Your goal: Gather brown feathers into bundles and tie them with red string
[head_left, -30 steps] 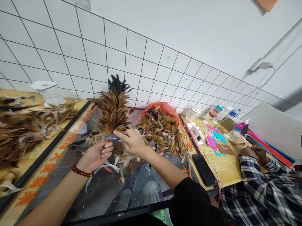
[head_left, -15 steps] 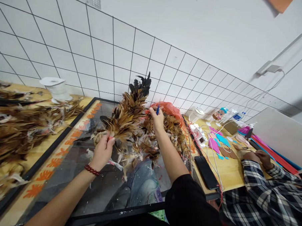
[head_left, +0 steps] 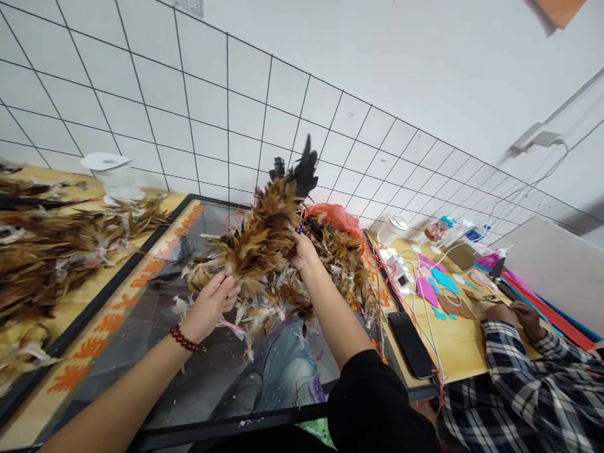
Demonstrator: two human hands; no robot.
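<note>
A feather duster (head_left: 266, 235), with brown feathers low down and black ones at its tip, slants up from my left hand (head_left: 217, 296). The fingers of that hand are closed round its base. My right hand (head_left: 303, 252) lies against the duster's right side, closed on a small blue-handled tool (head_left: 302, 228). Most of the tool is hidden, so its exact kind is unclear. Beneath the duster, loose feathers (head_left: 273, 312) are heaped on the glass tabletop (head_left: 185, 375).
More feathers (head_left: 45, 255) cover the wooden table at left, beside a white spool (head_left: 114, 178). A red plastic bag (head_left: 335, 221) lies behind the heap. At right are a black phone (head_left: 411, 345), cables, colored cutouts (head_left: 444, 279) and a co-worker's plaid sleeve (head_left: 511, 359).
My right hand has come down and left, from behind the duster's side to against it. The duster's black tip has swung right, and its feathers have shifted.
</note>
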